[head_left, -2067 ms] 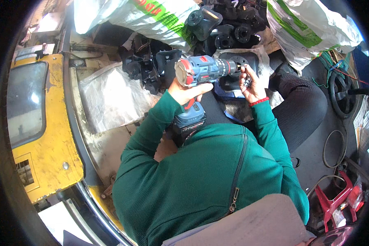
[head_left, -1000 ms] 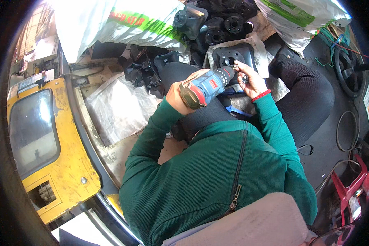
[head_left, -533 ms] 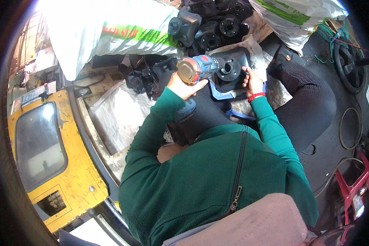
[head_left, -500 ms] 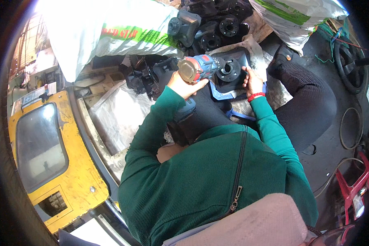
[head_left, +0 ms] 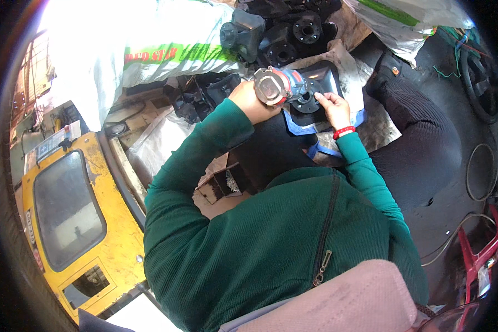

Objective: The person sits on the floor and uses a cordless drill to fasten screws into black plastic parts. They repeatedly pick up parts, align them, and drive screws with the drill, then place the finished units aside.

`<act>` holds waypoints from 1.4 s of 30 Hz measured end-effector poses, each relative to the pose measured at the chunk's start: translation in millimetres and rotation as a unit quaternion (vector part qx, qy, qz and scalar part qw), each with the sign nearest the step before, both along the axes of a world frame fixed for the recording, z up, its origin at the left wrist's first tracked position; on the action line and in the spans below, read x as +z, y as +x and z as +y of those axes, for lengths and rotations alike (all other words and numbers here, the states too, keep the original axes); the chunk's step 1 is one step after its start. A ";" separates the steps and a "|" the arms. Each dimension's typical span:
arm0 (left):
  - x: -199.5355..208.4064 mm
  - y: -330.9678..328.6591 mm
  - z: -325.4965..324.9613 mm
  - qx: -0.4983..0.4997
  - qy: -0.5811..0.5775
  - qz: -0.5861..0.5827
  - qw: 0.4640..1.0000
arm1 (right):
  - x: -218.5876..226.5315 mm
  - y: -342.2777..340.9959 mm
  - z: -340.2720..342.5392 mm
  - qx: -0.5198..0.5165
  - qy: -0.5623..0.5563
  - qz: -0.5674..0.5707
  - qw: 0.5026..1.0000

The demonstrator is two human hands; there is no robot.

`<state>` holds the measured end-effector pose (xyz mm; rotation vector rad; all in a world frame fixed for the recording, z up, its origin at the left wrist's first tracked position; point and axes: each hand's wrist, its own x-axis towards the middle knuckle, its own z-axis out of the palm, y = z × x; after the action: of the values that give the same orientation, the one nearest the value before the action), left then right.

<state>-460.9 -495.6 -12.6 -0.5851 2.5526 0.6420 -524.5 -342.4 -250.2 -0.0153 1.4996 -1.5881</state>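
My left hand point(head_left: 249, 104) is closed round a red and blue cordless drill point(head_left: 279, 87), whose rear end faces up toward me. The drill's front end lies over a black plastic part with a round flange point(head_left: 310, 105), partly covering it. That part rests in front of me, by my knee, with a blue strip point(head_left: 300, 130) along its near edge. My right hand point(head_left: 335, 110), with a red bead bracelet at the wrist, has its fingertips pinched at the flange's right edge. Anything small between those fingertips is too hard to make out.
More black flanged parts point(head_left: 306, 32) are piled beyond the work. White and green sacks point(head_left: 182, 58) stand at the far left, another sack point(head_left: 409, 27) at far right. A yellow machine panel with a window point(head_left: 116, 243) is at left; a red plastic frame point(head_left: 476, 249) at right.
The drill in my left hand has moved right and tipped more upright over the flange. My right hand has shifted from the part's side onto the flange edge, fingertips drawn together.
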 end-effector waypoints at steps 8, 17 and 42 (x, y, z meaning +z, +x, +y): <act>-15.5 2.1 -12.1 0.005 0.051 0.047 0.998 | 10.6 -9.0 1.2 0.041 0.007 0.007 0.999; -20.8 -1.2 -8.6 0.045 0.089 0.006 0.995 | 14.5 -16.0 7.6 0.081 0.026 0.041 0.996; -34.3 234.5 113.2 0.085 0.190 -0.033 0.978 | 34.8 -19.7 6.3 0.076 -0.009 -0.047 0.996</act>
<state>-226.4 -382.3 -46.9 -0.6776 2.2496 1.1177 -544.3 -336.1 -215.4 -0.0623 1.3800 -1.4608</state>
